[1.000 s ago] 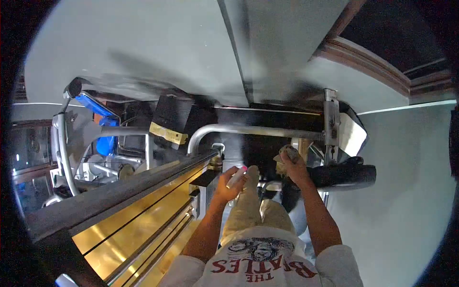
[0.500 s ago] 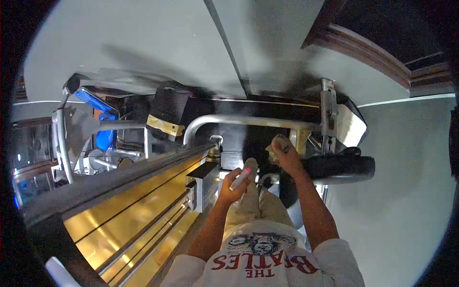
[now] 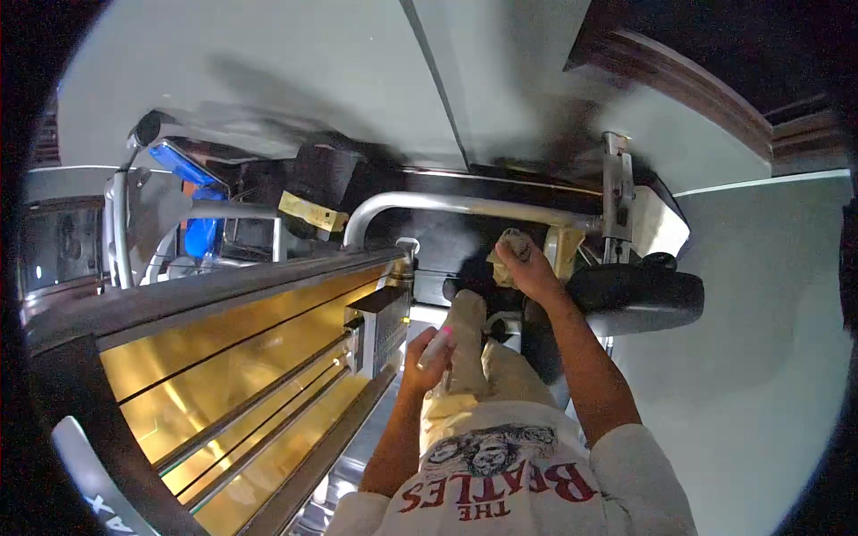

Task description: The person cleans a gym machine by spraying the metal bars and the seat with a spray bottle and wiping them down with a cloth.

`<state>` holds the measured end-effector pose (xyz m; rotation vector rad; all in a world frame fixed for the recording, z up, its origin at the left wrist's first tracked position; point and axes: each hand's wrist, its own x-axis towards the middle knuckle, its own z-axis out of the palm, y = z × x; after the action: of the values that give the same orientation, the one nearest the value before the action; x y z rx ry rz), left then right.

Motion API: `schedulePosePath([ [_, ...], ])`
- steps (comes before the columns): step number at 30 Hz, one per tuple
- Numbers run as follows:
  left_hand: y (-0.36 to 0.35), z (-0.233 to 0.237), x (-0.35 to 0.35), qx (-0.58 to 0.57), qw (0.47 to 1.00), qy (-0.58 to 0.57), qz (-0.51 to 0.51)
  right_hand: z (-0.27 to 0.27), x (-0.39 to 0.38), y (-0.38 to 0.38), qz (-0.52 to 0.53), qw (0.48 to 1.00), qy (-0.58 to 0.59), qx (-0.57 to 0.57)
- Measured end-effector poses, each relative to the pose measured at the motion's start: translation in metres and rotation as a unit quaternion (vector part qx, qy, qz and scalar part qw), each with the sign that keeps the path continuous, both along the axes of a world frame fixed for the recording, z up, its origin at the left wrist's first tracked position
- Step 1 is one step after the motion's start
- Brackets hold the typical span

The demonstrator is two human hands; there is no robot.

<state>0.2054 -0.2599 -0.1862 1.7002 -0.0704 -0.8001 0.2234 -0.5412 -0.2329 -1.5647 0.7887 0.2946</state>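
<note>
My left hand is closed round a white spray bottle with a pink tip, held low in front of my left leg. Further forward and to the right, my right hand grips a crumpled light cloth. That cloth is beside the curved silver tube of a machine frame, near its upright silver post. A black padded roller sits right of my right forearm.
A long dark rail with yellow panels runs along the left. A metal box is fixed beside it. Blue-padded equipment stands at the far left. The grey wall rises ahead.
The view has shifted slightly. My left hand with the bottle has moved a little lower and left, and my right hand with the cloth a little up and left.
</note>
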Motion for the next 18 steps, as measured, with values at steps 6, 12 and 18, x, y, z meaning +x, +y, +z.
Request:
schedulePosePath([
  [6,-0.006,0.005,0.016,0.016,0.999,-0.031,0.026,0.01,0.004,0.003,0.008,0.999,0.007,-0.039],
  [12,-0.016,0.002,0.054,0.022,1.0,-0.019,-0.006,0.013,0.009,-0.002,0.005,0.999,0.004,-0.044],
  [18,-0.023,-0.004,0.094,0.032,0.998,-0.005,-0.052,-0.035,-0.002,-0.003,-0.03,0.993,-0.021,-0.115],
])
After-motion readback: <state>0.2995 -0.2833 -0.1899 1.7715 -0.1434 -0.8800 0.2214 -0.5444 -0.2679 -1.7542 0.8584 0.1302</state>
